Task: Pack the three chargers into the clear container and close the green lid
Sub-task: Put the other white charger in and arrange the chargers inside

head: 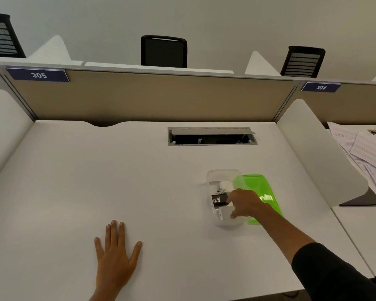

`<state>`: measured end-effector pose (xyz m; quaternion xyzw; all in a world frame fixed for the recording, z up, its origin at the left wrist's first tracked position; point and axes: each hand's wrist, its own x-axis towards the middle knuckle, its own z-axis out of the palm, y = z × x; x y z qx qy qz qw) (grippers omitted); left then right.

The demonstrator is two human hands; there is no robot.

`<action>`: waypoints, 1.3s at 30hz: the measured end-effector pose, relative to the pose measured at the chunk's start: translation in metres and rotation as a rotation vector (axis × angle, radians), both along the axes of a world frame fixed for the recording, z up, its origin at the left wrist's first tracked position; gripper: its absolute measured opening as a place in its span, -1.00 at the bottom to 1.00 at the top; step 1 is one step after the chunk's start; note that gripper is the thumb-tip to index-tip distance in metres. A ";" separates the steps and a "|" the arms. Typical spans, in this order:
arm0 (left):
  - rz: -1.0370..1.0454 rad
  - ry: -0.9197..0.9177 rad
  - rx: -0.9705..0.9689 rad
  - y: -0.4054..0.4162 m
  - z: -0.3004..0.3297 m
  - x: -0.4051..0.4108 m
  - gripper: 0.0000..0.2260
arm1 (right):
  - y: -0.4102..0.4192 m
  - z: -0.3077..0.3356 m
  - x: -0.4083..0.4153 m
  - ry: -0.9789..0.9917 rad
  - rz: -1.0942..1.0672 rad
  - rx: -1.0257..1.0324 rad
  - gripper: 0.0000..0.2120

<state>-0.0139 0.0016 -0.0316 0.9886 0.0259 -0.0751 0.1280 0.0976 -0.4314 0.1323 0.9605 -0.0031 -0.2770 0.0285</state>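
Observation:
The clear container (217,175) stands on the white desk, right of centre. Inside it lie a white charger (224,184) at the far end, a black charger (218,200) with white markings in the middle, and another white charger (223,213) at the near end. My right hand (245,203) reaches into the container, fingers pinched on the black charger. The green lid (261,190) lies flat on the desk just right of the container, partly hidden by my right hand and forearm. My left hand (116,253) rests flat on the desk at lower left, fingers spread, holding nothing.
A cable hatch (212,136) with its flap open is set into the desk behind the container. White side dividers (319,153) and a beige back panel (152,96) enclose the desk. Loose papers (365,153) lie on the neighbouring desk at right.

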 end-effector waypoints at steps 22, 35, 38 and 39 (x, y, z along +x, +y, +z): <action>-0.269 0.139 -0.623 -0.181 0.093 0.127 -0.41 | -0.014 -0.058 -0.077 -0.627 -0.894 0.548 -0.42; -0.053 0.358 -0.780 -0.251 0.128 0.186 -0.52 | -0.009 -0.074 -0.091 -0.641 -1.387 0.978 -0.77; -0.048 0.379 -0.775 -0.252 0.125 0.189 -0.52 | -0.012 -0.078 -0.091 -0.642 -1.430 1.078 -0.80; -0.050 0.382 -0.773 -0.253 0.124 0.189 -0.52 | -0.013 -0.080 -0.091 -0.638 -1.442 1.108 -0.80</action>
